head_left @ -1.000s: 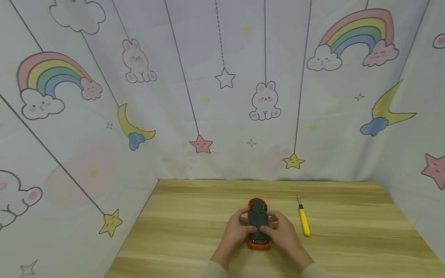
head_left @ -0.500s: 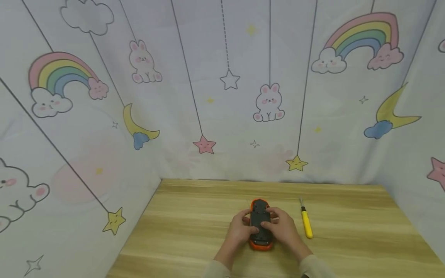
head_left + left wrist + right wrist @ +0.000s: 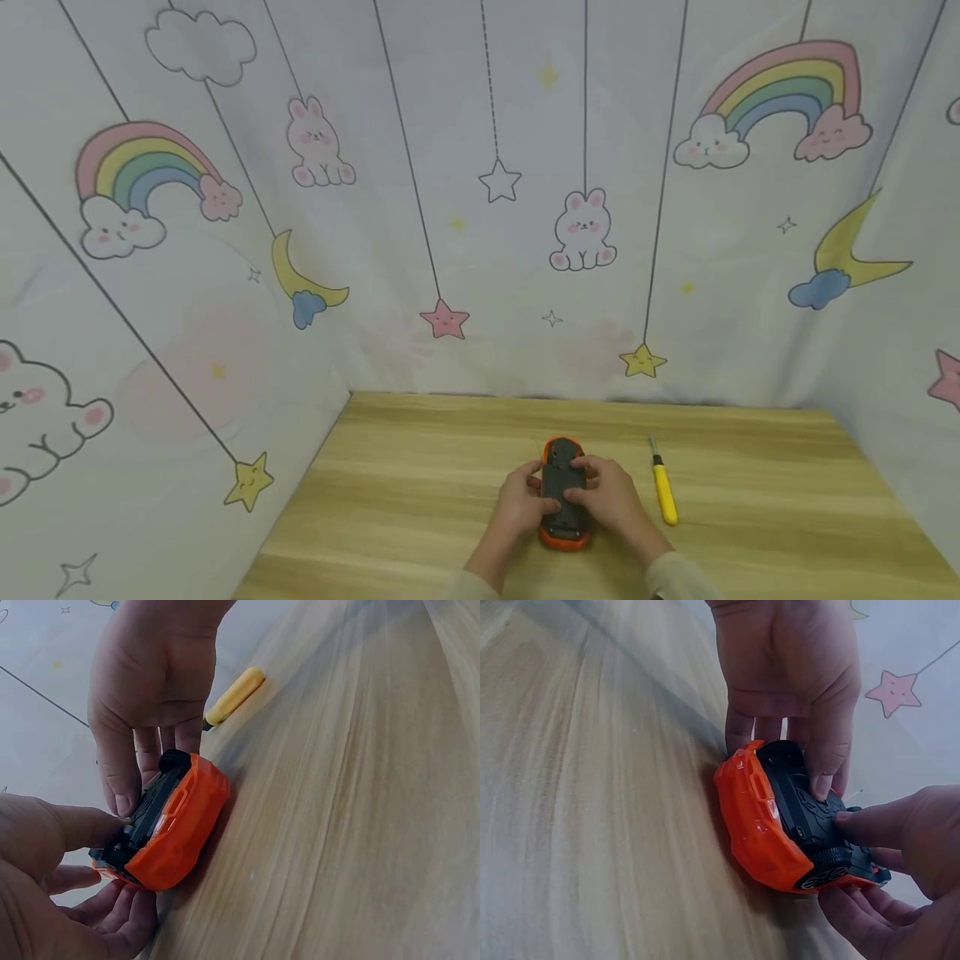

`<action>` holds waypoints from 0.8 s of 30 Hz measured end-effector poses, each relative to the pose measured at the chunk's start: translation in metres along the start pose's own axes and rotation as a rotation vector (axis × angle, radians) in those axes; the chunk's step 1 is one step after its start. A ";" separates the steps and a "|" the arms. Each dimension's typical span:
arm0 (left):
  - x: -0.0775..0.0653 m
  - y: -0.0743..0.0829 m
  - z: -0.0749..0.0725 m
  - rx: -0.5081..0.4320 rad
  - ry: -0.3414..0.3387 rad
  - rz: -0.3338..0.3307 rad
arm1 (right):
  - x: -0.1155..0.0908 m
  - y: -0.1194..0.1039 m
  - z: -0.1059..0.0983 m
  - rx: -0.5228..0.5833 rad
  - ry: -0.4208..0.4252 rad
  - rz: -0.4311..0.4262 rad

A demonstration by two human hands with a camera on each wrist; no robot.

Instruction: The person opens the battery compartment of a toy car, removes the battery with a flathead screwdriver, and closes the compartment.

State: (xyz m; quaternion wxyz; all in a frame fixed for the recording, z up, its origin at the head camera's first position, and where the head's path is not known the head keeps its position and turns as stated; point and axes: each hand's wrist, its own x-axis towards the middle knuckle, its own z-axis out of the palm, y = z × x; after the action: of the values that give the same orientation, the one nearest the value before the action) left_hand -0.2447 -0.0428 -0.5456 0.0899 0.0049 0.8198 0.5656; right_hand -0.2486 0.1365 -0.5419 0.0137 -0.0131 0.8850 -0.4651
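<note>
An orange toy car (image 3: 564,483) lies upside down over the table, its black underside facing up and its length pointing away from me. My left hand (image 3: 521,502) grips its left side, thumb on the black underside and fingers along the orange body. On the other side my right hand (image 3: 609,495) holds the car the same way, with its thumb also on the underside. Both wrist views show the orange shell (image 3: 184,832) close to the wood and a black wheel (image 3: 829,868) at one corner. The fingertips under the body are partly hidden.
A screwdriver (image 3: 664,493) with a yellow handle lies on the wooden table (image 3: 405,483), to the right of my right hand, its metal tip pointing away. A white cloth (image 3: 495,350) printed with rainbows, bunnies and stars hangs around the back and sides.
The head view has shifted slightly, so the whole scene sits a little to the right and lower. My right fingers have moved forward along the car's side, near its far wheel.
</note>
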 end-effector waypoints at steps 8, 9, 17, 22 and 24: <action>0.000 -0.002 0.001 -0.003 0.015 -0.001 | 0.004 0.000 0.000 0.007 -0.022 0.009; 0.000 -0.001 0.000 -0.002 0.019 -0.001 | 0.005 -0.001 -0.001 0.007 -0.025 0.008; -0.002 0.002 0.000 0.013 0.025 -0.011 | 0.008 -0.003 -0.002 0.000 -0.037 0.014; -0.002 0.002 0.000 0.010 0.029 -0.030 | 0.007 -0.004 -0.001 -0.013 -0.027 0.033; -0.002 0.003 0.000 -0.006 0.026 -0.041 | 0.006 -0.004 -0.001 -0.028 -0.023 0.035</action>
State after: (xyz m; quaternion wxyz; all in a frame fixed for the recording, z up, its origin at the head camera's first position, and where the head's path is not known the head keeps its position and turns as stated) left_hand -0.2425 -0.0418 -0.5429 0.0910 -0.0195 0.8192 0.5659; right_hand -0.2549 0.1353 -0.5380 0.0320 -0.0033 0.8913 -0.4523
